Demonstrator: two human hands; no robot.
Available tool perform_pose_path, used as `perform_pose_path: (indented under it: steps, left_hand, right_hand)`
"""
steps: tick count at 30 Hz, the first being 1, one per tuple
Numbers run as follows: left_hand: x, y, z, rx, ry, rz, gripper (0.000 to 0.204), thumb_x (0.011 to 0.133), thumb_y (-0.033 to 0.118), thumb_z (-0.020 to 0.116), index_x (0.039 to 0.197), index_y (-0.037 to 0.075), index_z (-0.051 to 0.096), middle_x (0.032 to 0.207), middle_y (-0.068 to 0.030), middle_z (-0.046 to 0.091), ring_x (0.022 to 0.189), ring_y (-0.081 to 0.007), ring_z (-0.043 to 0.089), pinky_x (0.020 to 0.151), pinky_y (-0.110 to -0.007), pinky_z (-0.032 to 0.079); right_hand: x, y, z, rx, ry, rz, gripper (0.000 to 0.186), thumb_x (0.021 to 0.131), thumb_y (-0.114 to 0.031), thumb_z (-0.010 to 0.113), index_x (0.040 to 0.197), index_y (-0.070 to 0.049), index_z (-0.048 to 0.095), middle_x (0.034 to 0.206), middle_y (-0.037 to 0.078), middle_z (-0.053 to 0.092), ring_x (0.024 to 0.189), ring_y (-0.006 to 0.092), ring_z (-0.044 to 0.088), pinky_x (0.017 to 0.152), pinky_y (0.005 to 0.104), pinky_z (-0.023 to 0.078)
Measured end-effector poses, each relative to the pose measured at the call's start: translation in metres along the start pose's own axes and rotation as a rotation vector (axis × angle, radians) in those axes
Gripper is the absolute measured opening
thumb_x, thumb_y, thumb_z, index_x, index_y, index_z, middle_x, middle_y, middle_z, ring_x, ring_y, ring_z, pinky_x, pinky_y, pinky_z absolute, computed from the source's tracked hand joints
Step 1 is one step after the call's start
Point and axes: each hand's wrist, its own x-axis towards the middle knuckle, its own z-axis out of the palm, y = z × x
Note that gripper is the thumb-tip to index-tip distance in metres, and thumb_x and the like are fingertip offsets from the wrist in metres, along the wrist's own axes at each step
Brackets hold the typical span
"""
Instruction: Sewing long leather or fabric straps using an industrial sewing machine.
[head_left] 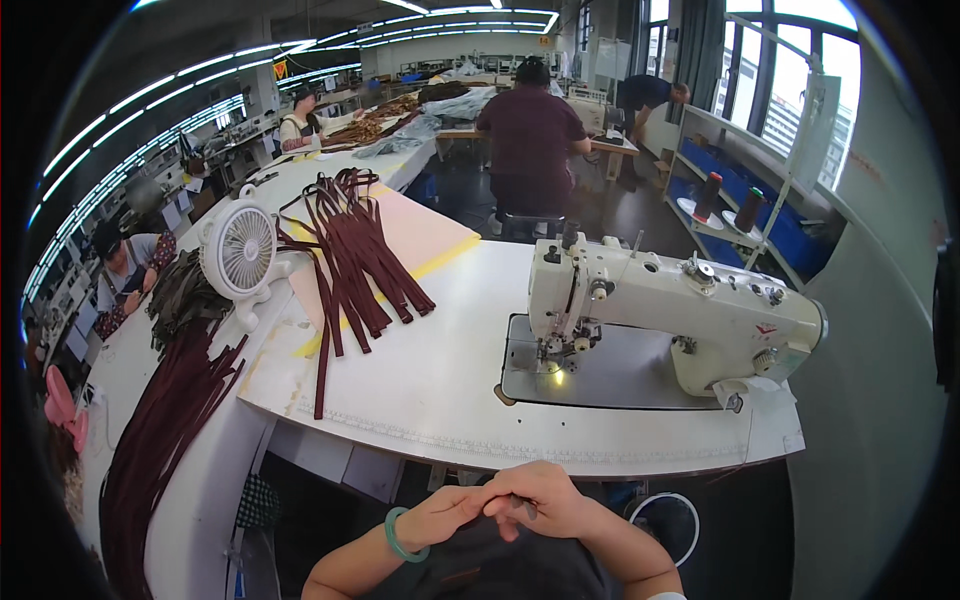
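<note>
My left hand [447, 514], with a green bangle [404, 536] on its wrist, meets my right hand [543, 498] just in front of the table's near edge. The left fingers are drawn together and reach to the right hand, which partly covers their tips. Curled fingers close my right hand, and a small dark spot shows among them, too small to name. Beyond the hands, a white sewing machine [660, 300] stands on the white table [420, 375], its lamp lit at the needle. Dark maroon fabric strips [350, 260] lie in a bundle to the left.
A white fan [240, 250] stands left of the strips. More maroon strips [165, 450] hang over the left-hand table beside dark green ones [185, 300]. Thread cones [708, 197] sit on a stand at right. One person [530, 140] sits ahead, back turned; others work at left and far right.
</note>
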Motion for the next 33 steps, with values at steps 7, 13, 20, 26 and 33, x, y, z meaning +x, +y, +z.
perform_pose_path:
  steps: [7,13,20,26,33]
  left_hand:
    - [-0.001,0.036,-0.004,0.696,0.263,0.105,0.014,0.087,0.009,0.048,0.087,-0.002,0.057,0.065,-0.0050,0.053,0.057,-0.0115,0.049,0.054,-0.023,0.040]
    - [0.027,0.046,-0.006,1.078,0.312,0.387,0.008,0.077,0.003,0.059,0.083,-0.001,0.063,0.064,-0.0086,0.054,0.053,-0.0181,0.050,0.051,-0.025,0.040]
    - [0.108,-0.007,-0.076,0.600,0.252,0.196,0.039,0.086,0.001,0.046,0.124,0.005,0.042,0.079,-0.0114,0.062,0.067,-0.0136,0.060,0.063,-0.024,0.049]
    - [0.167,-0.045,-0.108,1.581,-0.287,0.551,0.032,0.084,0.009,0.048,0.115,0.004,0.049,0.127,-0.0080,0.043,0.123,-0.0222,0.034,0.096,-0.035,0.033]
    - [0.159,-0.017,-0.132,1.878,0.097,-0.070,0.030,0.080,0.017,0.053,0.108,0.005,0.051,0.114,-0.0092,0.049,0.103,-0.0242,0.050,0.086,-0.034,0.041]
  right_hand:
    - [-0.025,0.053,0.028,0.180,0.498,0.140,0.025,0.090,-0.015,0.048,0.109,-0.002,0.057,0.086,0.005,0.062,0.070,0.0076,0.052,0.061,0.0198,0.040]
    - [-0.045,0.102,0.081,0.197,0.134,0.056,0.018,0.088,-0.007,0.048,0.102,0.001,0.055,0.082,0.007,0.058,0.066,0.0110,0.051,0.059,0.0225,0.042]
    - [-0.126,0.116,0.104,0.451,0.264,0.399,0.020,0.091,-0.015,0.045,0.094,0.001,0.056,0.077,0.005,0.059,0.078,0.0110,0.057,0.068,0.0240,0.045]
    - [-0.124,0.091,0.071,0.582,0.488,0.724,0.028,0.095,-0.024,0.037,0.092,-0.002,0.054,0.073,0.004,0.059,0.065,0.0060,0.049,0.057,0.0186,0.035]
    - [-0.127,0.090,0.064,0.626,0.338,0.751,0.029,0.094,-0.027,0.037,0.093,-0.005,0.055,0.073,0.000,0.059,0.063,0.0036,0.044,0.053,0.0176,0.030]
